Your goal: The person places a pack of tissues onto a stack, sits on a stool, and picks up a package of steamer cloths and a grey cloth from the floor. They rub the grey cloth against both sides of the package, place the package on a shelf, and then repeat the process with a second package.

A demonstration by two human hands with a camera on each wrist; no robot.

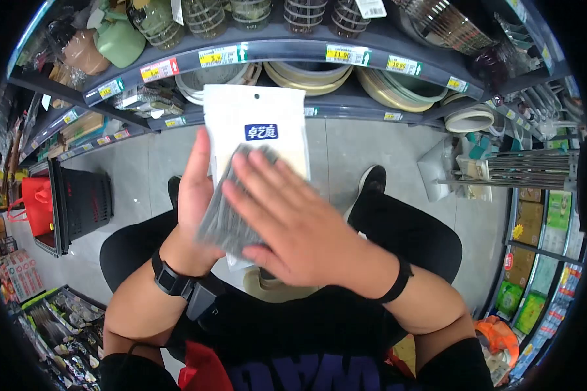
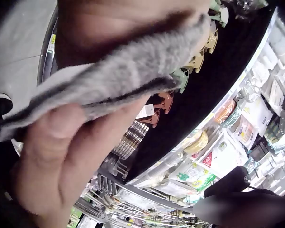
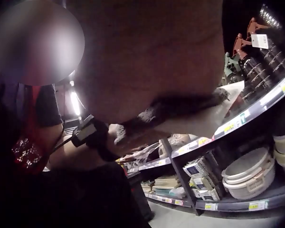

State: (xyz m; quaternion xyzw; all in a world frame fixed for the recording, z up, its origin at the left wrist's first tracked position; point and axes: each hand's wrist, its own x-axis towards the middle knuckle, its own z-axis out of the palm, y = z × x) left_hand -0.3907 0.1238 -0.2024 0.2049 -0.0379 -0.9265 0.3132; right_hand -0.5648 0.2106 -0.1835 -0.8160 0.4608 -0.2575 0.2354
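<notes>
A folded grey fuzzy cloth [image 1: 223, 225] lies between my two hands, over a white package [image 1: 225, 111] with a dark blue label. My left hand [image 1: 192, 195] is under the cloth, its thumb straight along the package's left side; its other fingers are hidden behind these things. From above, my right hand [image 1: 293, 228] presses on the cloth, fingers straight and slightly blurred. In the left wrist view the cloth [image 2: 133, 66] is squeezed between skin above and fingers below. A white corner of the package [image 3: 235, 97] sticks out in the right wrist view.
Ahead stands a shelf [image 1: 287, 55] with price tags, bottles and stacked basins [image 1: 310, 78]. On the floor at the left sits a black shopping basket [image 1: 81, 202] with a red bag. Hanging metal racks [image 1: 528, 169] jut in from the right.
</notes>
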